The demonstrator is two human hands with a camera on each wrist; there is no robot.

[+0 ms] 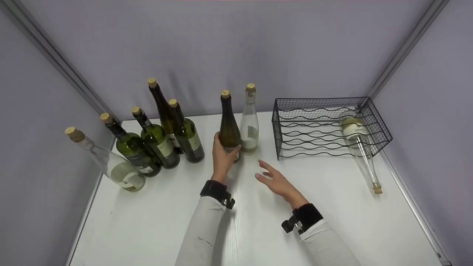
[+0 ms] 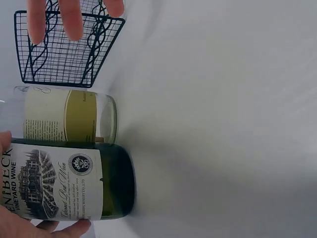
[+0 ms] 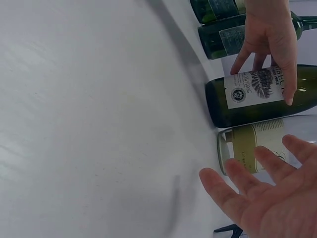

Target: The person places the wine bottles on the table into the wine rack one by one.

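My left hand (image 1: 223, 157) grips a dark green wine bottle (image 1: 230, 127) around its lower body, thumb on one side and fingers on the other. The bottle stands upright, corked, and its white label shows in the left wrist view. Just to its right is a clear corked bottle (image 1: 250, 127) with a cream and olive label (image 3: 245, 144). My right hand (image 1: 277, 183) hovers in front of that clear bottle, fingers spread and holding nothing. In the right wrist view its fingertips overlap the clear bottle's label.
Several corked bottles stand at the left: a clear one (image 1: 120, 168), green ones (image 1: 138, 151) and a tall brown one (image 1: 164, 111). A black wire rack (image 1: 278, 138) sits at the back right, with a clear bottle (image 1: 364, 155) lying in it, neck toward the front. Walls enclose the white table (image 1: 147, 229).
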